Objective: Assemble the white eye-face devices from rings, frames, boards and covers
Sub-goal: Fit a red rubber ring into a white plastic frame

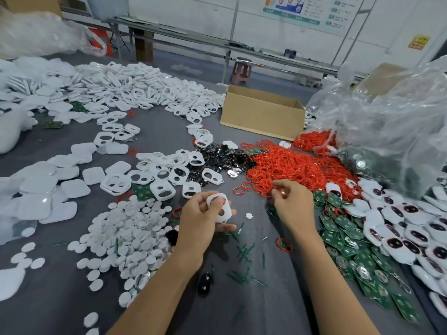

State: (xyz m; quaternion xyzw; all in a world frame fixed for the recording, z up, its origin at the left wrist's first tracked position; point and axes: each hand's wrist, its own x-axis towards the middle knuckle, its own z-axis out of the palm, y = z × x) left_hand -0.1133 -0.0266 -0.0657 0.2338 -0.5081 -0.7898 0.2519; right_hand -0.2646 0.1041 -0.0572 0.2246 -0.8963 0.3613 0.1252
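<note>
The person's left hand [200,213] grips a white frame [221,209] with two openings. The thumb lies across its upper hole and the fingers curl underneath, holding it just above the grey table [242,298]. The right hand [294,201] reaches to the near edge of the heap of red rings [302,165]. Its fingertips are drawn together on what looks like a single red ring [280,191], though it is too small to tell whether one ring or several have been caught. The likely step is seating a ring into the frame, and the risks start there. The rings lie tangled, so a pinch may lift two at once or drag loose ones across the table. The thumb covering the upper hole would have to shift before a ring could go in, and the light frame could twist or slip out of the fingers as the grip loosens. A ring pressed in crooked might pop back out when the board goes on. The green boards [343,228] lie just right of the right wrist, partly under the finished white devices [406,228], so a careless reach could knock those stacks together. Green slivers [244,250] scattered between the forearms could also be swept into an open frame.
</note>
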